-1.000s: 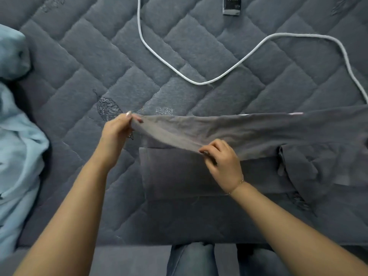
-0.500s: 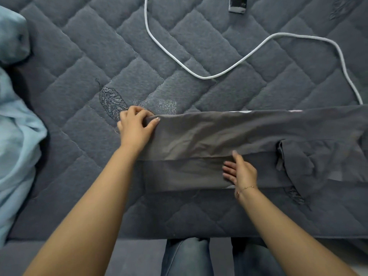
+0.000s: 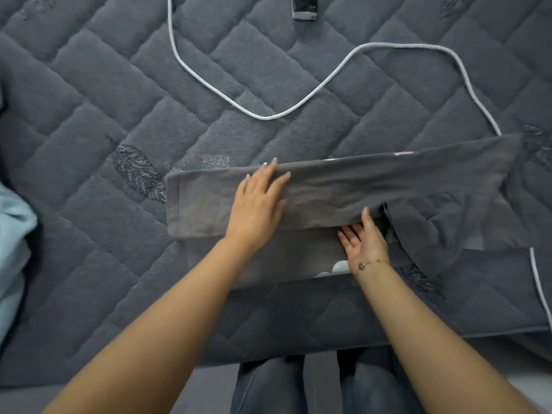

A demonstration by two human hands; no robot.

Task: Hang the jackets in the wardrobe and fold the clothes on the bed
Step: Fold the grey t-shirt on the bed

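Garment: I see a grey garment lying across the quilted grey bed, near its front edge. The top part is folded over into a long band, with a lower layer showing below it. Its right end bunches into loose folds I cannot sort out.

Left hand: my view has the left hand lying flat on the folded band, towards the garment's left end, fingers straight and spread, palm down. It presses the cloth and grips nothing.

Right hand: the right hand rests on the garment's lower layer, just below the band's fold. The fingers are fairly straight and the fingertips reach the fold edge; whether any slip under it I cannot tell. A thin bracelet sits at the wrist.

White patch: a pale mark shows on the garment beside the right wrist, partly covered by it; I cannot make out what it is.

Cable: a white cable loops over the bed beyond the garment. It runs off the top edge and passes behind the garment's right end, coming out again below it.

Dark item: a small dark object lies far beyond the garment, cut off by the top edge; its lettering is too small to read.

Blue cloth: pale blue fabric lies well left of the garment, cut off by the frame.

Legs: jeans-clad legs show below the bed's front edge.
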